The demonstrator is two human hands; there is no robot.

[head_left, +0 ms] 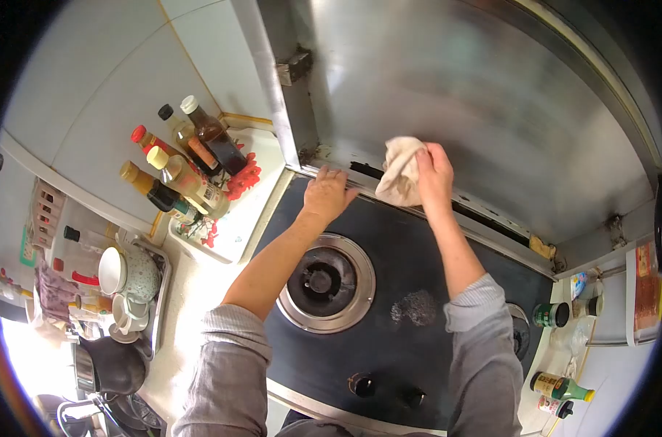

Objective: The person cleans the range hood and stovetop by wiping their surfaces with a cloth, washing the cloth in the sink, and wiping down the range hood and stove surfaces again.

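Note:
My right hand (434, 178) grips a crumpled off-white cloth (402, 172), held against or just in front of the lower part of the metal back panel (484, 109). I cannot tell whether the cloth touches the panel. My left hand (329, 194) lies with fingers apart on the back edge of the black gas stove (389, 247), by the panel's left corner. Below that forearm is a round burner (321, 280) with a steel ring. A patch of white suds or droplets (414, 308) sits on the stovetop between my arms.
Several sauce bottles (192, 182) stand on a floral white tray (236, 244) at the left. Farther left are stacked bowls (131, 271) and a dark pan (116, 368). Jars (551, 315) and a green-capped bottle (562, 386) line the right side. Two knobs (361, 384) stick up near the stove's front.

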